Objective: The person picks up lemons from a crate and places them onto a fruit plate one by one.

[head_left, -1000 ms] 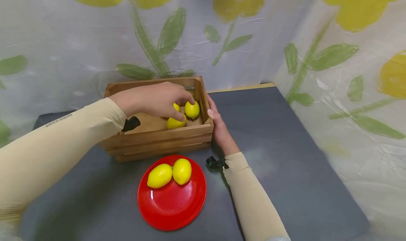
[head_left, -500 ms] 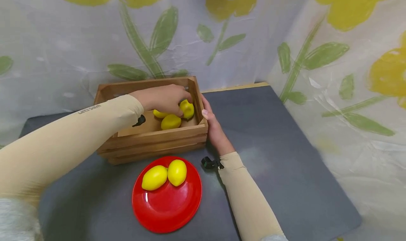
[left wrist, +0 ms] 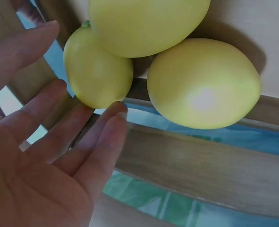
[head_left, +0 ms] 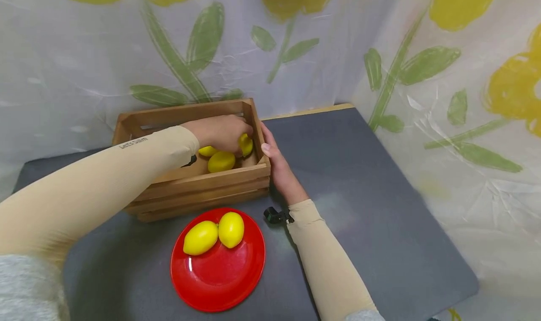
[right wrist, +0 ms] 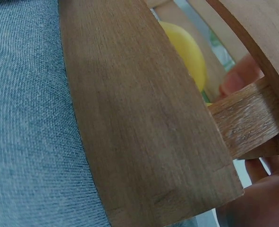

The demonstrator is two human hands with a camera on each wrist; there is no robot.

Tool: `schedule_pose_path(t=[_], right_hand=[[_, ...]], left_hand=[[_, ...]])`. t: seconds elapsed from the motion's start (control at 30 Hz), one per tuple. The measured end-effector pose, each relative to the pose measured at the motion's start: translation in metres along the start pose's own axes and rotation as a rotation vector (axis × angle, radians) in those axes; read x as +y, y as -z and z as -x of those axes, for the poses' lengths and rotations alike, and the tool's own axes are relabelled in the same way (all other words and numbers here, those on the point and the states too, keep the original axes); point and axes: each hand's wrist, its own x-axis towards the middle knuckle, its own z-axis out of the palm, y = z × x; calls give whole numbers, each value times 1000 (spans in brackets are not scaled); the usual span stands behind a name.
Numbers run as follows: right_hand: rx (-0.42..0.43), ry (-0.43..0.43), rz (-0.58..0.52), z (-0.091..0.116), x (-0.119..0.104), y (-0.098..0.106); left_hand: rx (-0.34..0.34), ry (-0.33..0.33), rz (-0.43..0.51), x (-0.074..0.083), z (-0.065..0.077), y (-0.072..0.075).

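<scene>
The head view looks forward and down from above and behind the left hand [head_left: 221, 133] and right hand [head_left: 282, 168], taking in the whole crate [head_left: 207, 187]. The left wrist view faces past that hand's fingers, close to the lemons [left wrist: 148, 28], which the head view shares. The right wrist view sits nearly against the crate's wall, beside its hand.

Soft shadows, pale glare on a lemon [left wrist: 204, 83]
</scene>
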Motion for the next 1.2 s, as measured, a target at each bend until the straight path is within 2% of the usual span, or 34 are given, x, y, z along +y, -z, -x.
schedule_pose_path(t=[0.43, 0.67, 0.83, 1.2], right_hand=[[1, -6, -14, 1, -5, -2], [1, -5, -28, 1, -5, -3], [-1, 7, -32, -1, -6, -3], [0, 14, -22, -1, -5, -3]], left_hand=[[-55, 47, 18, 1, -5, 0], [-134, 114, 39, -3, -10, -9], [-133, 105, 44, -4, -13, -13], [-139, 92, 64, -4, -15, -15]])
